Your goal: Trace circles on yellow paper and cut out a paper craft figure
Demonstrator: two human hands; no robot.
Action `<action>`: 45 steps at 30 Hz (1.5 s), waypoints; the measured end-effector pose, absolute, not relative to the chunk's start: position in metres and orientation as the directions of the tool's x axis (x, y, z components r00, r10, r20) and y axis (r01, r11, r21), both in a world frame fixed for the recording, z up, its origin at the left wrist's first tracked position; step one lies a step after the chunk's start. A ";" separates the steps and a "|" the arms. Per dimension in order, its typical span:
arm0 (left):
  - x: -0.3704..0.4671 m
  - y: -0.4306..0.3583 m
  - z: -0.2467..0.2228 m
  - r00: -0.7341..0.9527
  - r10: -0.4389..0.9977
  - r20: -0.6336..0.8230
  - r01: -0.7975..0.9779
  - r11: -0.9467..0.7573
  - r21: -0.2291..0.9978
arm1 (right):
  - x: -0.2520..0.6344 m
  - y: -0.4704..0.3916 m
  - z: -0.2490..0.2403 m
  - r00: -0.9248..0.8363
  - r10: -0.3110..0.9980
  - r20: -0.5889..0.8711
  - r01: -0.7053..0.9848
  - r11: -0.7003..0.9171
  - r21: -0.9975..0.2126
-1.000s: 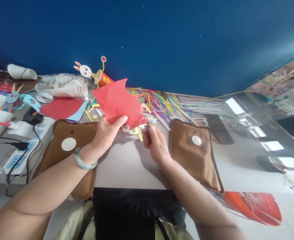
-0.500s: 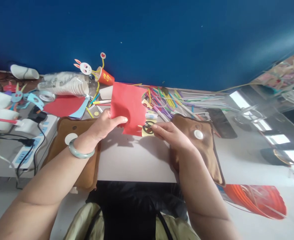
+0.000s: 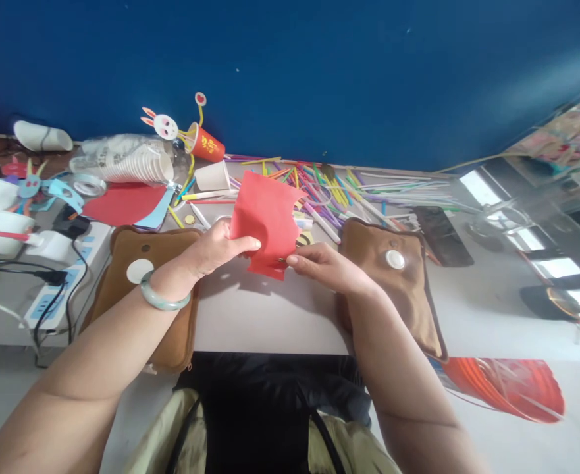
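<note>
A sheet of red paper [image 3: 264, 220] with a jagged, cut-out right edge is held up above the table. My left hand [image 3: 220, 249] pinches its left side, thumb on the front. At the paper's lower right edge my right hand [image 3: 322, 263] is closed, with a small shiny tip showing at its fingertips; the rest of what it holds is hidden. Just behind that hand lies a yellow piece with black marks [image 3: 304, 238], partly covered.
Brown pouches [image 3: 393, 276] lie on both sides. Behind are colourful sticks and markers [image 3: 324, 197], a white cup [image 3: 212, 176], a red cup with a rabbit face [image 3: 209, 145] and stacked cups [image 3: 141, 164]. A power strip [image 3: 67, 283] with cables sits left, a dark phone [image 3: 442, 236] right.
Both hands and the red paper have shifted slightly right and down in view. The paper is turned a little, and the yellow piece with black marks is now more hidden.
</note>
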State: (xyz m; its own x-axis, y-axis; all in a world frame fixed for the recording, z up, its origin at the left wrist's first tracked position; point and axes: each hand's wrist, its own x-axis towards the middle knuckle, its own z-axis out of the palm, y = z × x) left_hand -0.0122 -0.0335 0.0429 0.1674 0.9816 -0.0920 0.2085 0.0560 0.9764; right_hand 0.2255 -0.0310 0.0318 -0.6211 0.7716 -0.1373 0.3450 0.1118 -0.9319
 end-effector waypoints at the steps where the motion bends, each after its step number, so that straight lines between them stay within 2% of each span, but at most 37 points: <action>1: -0.011 -0.035 0.045 0.162 0.981 -0.105 0.238 0.065 0.969 | 0.225 -0.031 0.031 -0.631 0.762 -0.144 0.348 0.112 -0.931; 4: -0.009 -0.038 0.052 0.178 0.974 -0.143 0.294 0.087 0.952 | 0.225 -0.030 0.027 -0.644 0.745 -0.171 0.363 0.101 -0.926; 14: -0.009 -0.037 0.047 0.196 0.965 -0.174 0.227 0.128 0.965 | 0.222 -0.031 0.022 -0.618 0.762 -0.194 0.342 0.038 -0.939; 17: -0.010 -0.033 0.040 0.241 0.956 -0.166 0.111 0.143 0.983 | 0.221 -0.031 0.021 -0.582 0.792 -0.183 0.317 0.014 -0.948; 20: -0.012 -0.028 0.033 0.302 0.941 -0.152 -0.076 0.182 0.980 | 0.220 -0.032 0.020 -0.550 0.822 -0.149 0.272 0.007 -0.962; 23: -0.014 -0.025 0.029 0.307 0.947 -0.098 -0.225 0.172 0.959 | 0.218 -0.032 0.019 -0.505 0.855 -0.119 0.233 0.002 -0.973; 25: -0.015 -0.025 0.029 0.347 0.937 -0.041 -0.263 0.139 0.955 | 0.216 -0.032 0.017 -0.474 0.874 -0.111 0.210 -0.010 -0.978; 29: -0.010 -0.028 0.029 0.420 0.907 0.024 -0.164 0.051 0.985 | 0.213 -0.032 0.013 -0.419 0.902 -0.105 0.170 -0.035 -0.985; 33: -0.005 -0.030 0.025 0.398 0.917 0.035 -0.062 -0.011 0.998 | 0.211 -0.034 0.012 -0.397 0.911 -0.107 0.179 -0.038 -0.983; 38: -0.004 -0.027 0.017 0.377 0.925 0.047 -0.044 -0.032 0.998 | 0.208 -0.036 0.012 -0.388 0.915 -0.107 0.198 -0.030 -0.980; 45: -0.004 -0.026 0.009 0.375 0.926 0.033 -0.029 -0.024 0.999 | 0.202 -0.038 0.013 -0.383 0.909 -0.164 0.113 -0.129 -0.985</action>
